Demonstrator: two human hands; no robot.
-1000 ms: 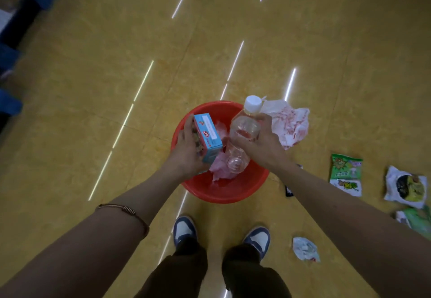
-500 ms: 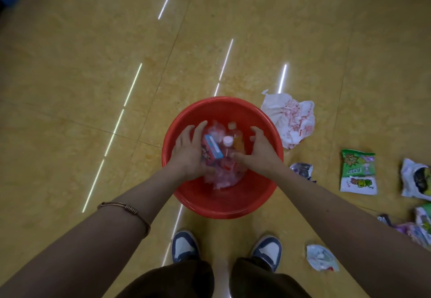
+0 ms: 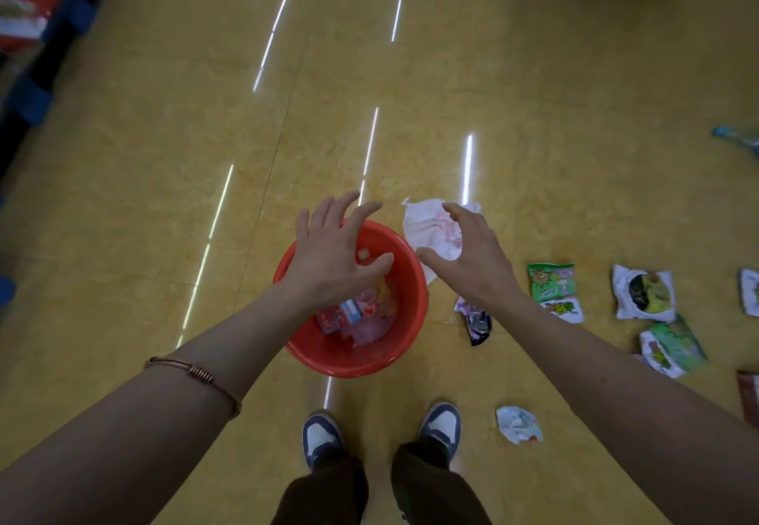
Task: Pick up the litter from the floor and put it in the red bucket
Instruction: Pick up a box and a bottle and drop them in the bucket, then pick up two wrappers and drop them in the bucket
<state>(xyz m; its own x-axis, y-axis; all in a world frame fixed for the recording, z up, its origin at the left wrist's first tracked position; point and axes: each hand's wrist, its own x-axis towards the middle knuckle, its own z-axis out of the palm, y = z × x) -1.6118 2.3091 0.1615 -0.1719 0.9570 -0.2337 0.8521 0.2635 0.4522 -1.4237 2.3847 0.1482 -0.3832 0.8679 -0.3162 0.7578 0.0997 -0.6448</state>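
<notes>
Red bucket stands on the floor, holding a carton and pink wrappers. Left hand hovers over it, right hand above crumpled white paper, both empty, fingers spread. A hasty swipe could tip the bucket.

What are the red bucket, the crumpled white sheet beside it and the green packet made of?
The red bucket looks like moulded plastic, smooth with slight gloss. The crumpled white sheet is probably thin paper, matt, creased, with pink marks. The green packet seems printed plastic film, crinkled.
</notes>
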